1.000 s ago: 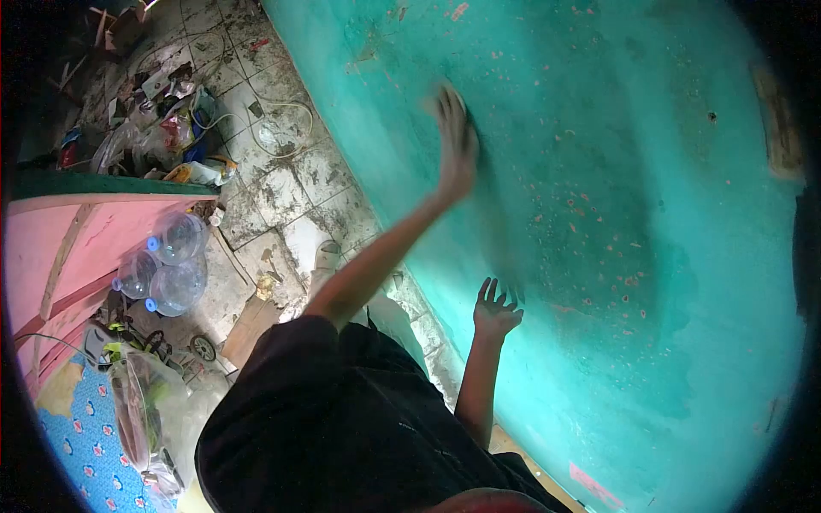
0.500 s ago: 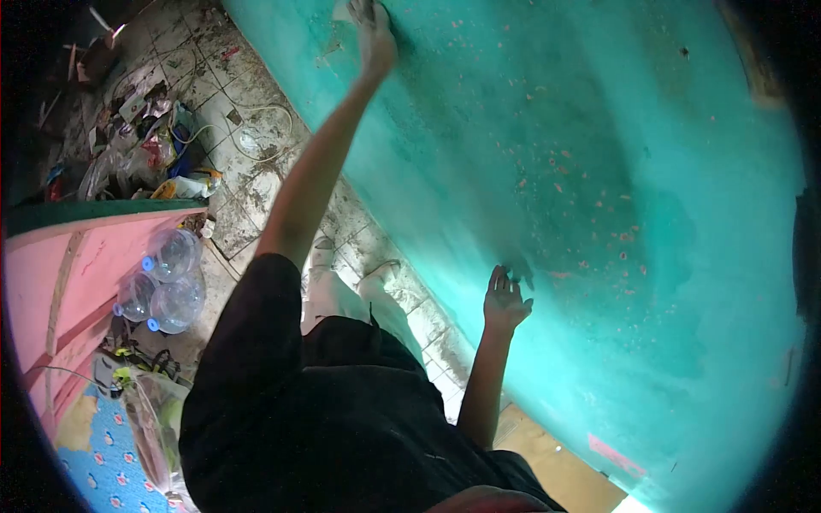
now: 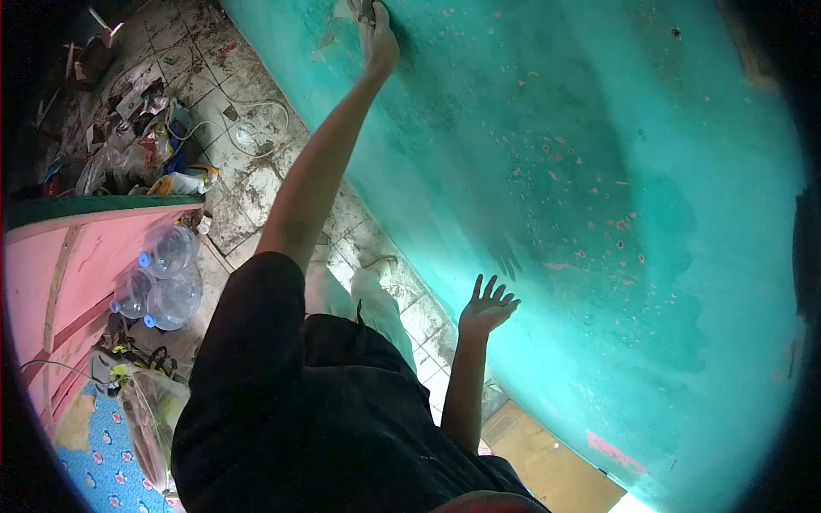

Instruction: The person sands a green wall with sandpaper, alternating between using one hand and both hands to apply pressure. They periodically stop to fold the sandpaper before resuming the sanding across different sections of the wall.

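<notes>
My left hand (image 3: pixel 379 38) is raised to the green wall (image 3: pixel 564 214) at the top of the view. Its fingers are bent round a small greyish object whose shape I cannot make out, and a pale patch shows beside it. Lower down, my right hand (image 3: pixel 486 309) is held in front of the wall with its fingers spread and nothing in it; its shadow falls on the paint just above. Pinkish chips and spots mark the wall's middle, and darker, damp-looking areas surround them.
Clear plastic bottles (image 3: pixel 171 303) with blue caps lie beside a pink panel (image 3: pixel 94 265) at the left. A litter heap (image 3: pixel 141 154) and a loose cable (image 3: pixel 282 128) are on the dirty tiled floor (image 3: pixel 244 184). A brown board (image 3: pixel 530 449) is at the lower right.
My right hand has moved down and left, away from the wall, and its fingers have spread wider. My left hand has barely shifted at the wall.
</notes>
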`<state>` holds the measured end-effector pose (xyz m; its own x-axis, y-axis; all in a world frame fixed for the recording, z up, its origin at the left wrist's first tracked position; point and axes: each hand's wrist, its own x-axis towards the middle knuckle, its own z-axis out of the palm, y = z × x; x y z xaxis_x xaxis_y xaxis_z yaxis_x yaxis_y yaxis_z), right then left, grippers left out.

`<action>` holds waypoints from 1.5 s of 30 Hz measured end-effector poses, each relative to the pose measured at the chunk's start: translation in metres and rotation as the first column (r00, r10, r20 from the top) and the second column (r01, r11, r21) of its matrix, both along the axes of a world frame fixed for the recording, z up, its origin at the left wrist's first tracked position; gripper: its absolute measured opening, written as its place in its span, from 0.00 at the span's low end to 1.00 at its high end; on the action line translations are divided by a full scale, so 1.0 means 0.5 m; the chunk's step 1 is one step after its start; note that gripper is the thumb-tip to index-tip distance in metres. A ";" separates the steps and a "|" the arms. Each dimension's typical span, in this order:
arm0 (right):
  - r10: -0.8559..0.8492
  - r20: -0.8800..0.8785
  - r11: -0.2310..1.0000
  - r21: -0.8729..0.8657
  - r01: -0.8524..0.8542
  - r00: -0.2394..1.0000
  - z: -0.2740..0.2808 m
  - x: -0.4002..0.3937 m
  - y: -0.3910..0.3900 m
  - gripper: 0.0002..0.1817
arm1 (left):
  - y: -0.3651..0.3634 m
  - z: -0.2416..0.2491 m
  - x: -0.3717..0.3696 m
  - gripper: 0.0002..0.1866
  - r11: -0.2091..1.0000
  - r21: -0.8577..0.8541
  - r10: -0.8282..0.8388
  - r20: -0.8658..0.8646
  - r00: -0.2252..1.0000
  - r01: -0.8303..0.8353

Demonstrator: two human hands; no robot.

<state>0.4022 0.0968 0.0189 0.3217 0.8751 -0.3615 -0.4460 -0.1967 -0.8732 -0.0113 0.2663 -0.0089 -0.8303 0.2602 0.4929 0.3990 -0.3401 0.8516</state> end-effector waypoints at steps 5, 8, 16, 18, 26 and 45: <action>-0.063 -0.060 0.994 -0.094 0.057 0.996 -0.008 -0.017 0.000 0.46 | -0.056 -0.036 0.279 0.37 0.984 -0.071 -0.145 0.242 0.959 0.166; -0.075 0.028 0.989 -0.122 0.078 0.997 0.000 -0.016 0.021 0.44 | -0.116 -0.075 0.421 0.41 0.933 -0.155 -0.307 0.133 0.942 0.326; -0.001 0.109 1.000 0.019 -0.001 0.994 0.008 0.018 0.015 0.46 | -0.010 0.010 0.014 0.31 1.000 0.005 -0.022 0.011 1.000 0.022; -0.010 0.088 1.000 -0.018 0.011 0.996 -0.008 0.002 0.013 0.46 | -0.014 0.005 0.051 0.31 0.996 0.054 -0.075 0.066 0.995 0.072; -0.091 -0.173 0.982 -0.181 0.059 0.981 -0.028 -0.014 0.051 0.45 | -0.149 -0.080 0.469 0.39 0.876 -0.107 -0.441 0.217 0.871 0.470; 0.016 -0.103 0.990 -0.140 -0.031 0.995 -0.034 -0.008 0.003 0.42 | -0.046 -0.116 0.223 0.34 0.986 -0.028 -0.146 0.329 0.933 0.165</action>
